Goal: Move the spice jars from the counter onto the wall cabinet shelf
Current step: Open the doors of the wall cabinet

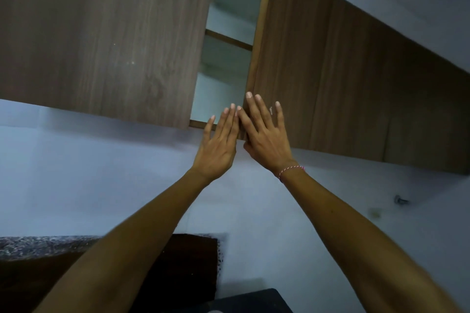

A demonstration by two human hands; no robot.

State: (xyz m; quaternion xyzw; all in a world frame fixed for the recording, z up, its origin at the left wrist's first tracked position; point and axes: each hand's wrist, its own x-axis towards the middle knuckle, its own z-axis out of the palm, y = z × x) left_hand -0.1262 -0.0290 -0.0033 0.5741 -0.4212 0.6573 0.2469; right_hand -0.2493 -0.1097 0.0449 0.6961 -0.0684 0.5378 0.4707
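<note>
Both arms raised toward the wall cabinet point(292, 53), seen from below. Left hand point(217, 146) flat, fingers straight and close together, holding nothing, fingertips at the bottom edge of the cabinet opening. Right hand point(267, 134) flat too, fingers spread a little, holding nothing, laid against the lower corner of the right door point(287, 46), at its edge beside the gap. A pink-and-white thread bracelet point(291, 170) around the right wrist. Left door point(101, 33) swung out toward the camera; between the two doors a narrow view inside, with one shelf point(229, 39) crossing it. No spice jars visible anywhere, on shelf or counter. Speckled counter point(43, 246) at lower left, pale wall point(89, 173) behind the arms.
</note>
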